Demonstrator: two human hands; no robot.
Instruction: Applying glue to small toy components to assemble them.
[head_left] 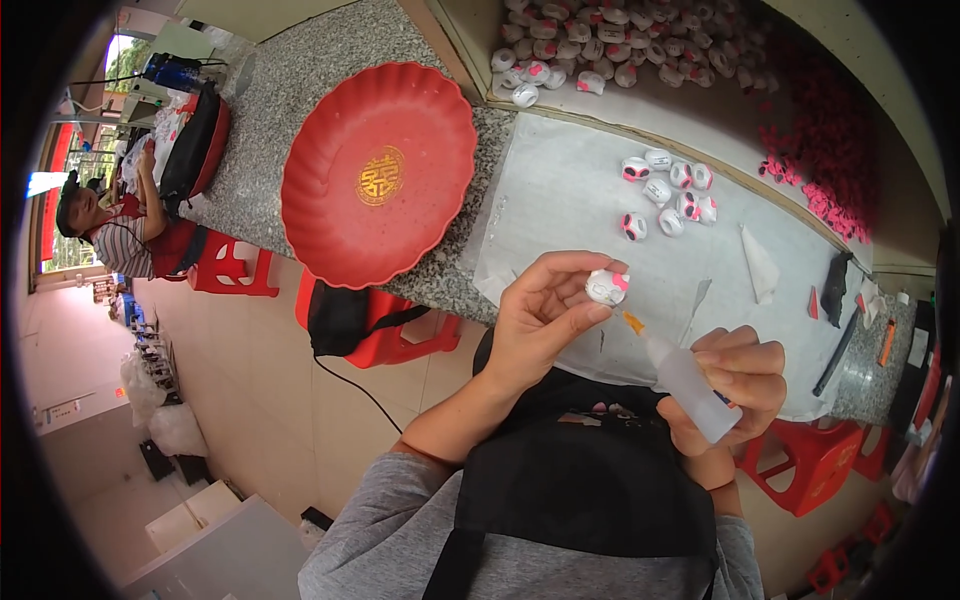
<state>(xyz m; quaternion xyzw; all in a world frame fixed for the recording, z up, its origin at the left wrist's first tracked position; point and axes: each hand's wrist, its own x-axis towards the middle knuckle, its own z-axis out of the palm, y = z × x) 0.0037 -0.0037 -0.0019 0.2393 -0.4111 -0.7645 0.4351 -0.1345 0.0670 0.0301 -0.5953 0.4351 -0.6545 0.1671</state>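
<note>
Between the thumb and fingers of my left hand [540,318] is a small rounded white piece with a pink patch [606,287]. My right hand [738,385] is wrapped round a translucent white squeeze bottle [697,392], tilted so that its orange nozzle tip [633,322] points up at the white piece. A small gap seems to lie between tip and piece. Beyond my hands, a loose group of similar white pieces [671,221] lies on the white sheet [560,180], some with black and pink parts on them.
A red scalloped tray [440,130] sits on the granite counter [300,60] to the left. At the back lie a heap of white pieces [620,45] and a pile of pink parts [825,190]. Scraps and an orange stick [887,342] are at right. Another person [125,235] works far left.
</note>
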